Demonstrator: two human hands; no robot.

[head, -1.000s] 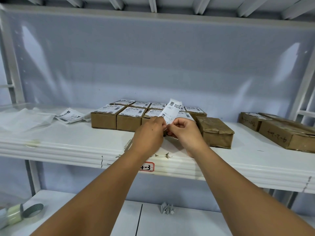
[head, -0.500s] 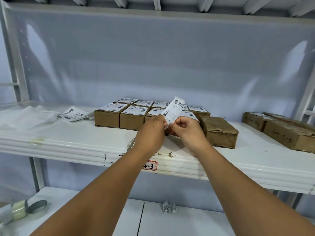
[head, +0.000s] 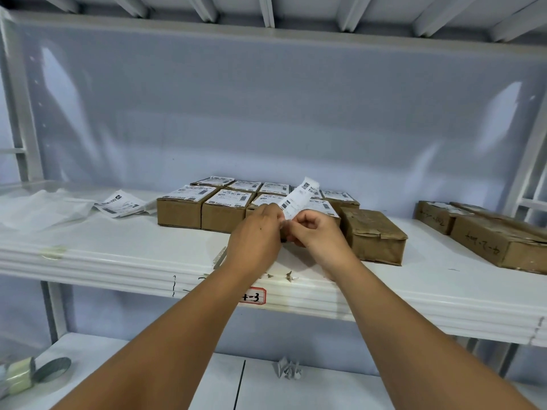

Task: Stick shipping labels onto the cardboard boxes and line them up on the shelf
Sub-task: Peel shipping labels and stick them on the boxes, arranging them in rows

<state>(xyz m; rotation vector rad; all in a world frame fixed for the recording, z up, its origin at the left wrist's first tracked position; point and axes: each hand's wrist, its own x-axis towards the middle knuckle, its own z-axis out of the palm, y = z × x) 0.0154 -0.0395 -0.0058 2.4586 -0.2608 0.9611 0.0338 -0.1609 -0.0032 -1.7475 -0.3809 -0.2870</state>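
My left hand [head: 256,236] and my right hand [head: 318,235] meet above the white shelf [head: 118,247], both pinching the lower end of a white shipping label [head: 297,199] that stands up between them. Behind the hands, several small cardboard boxes with labels on top [head: 180,210] sit in two neat rows. A brown box with no label [head: 373,235] lies just right of my right hand.
A loose pile of labels [head: 121,204] and white backing sheets [head: 38,208] lie at the shelf's left. Two larger brown boxes [head: 500,239] sit at the far right. On the lower surface are tape rolls [head: 20,377] and a crumpled paper scrap [head: 288,368].
Both hands have stayed on the label's lower end with only small finger shifts. The view has drifted slightly; the boxes have not moved.
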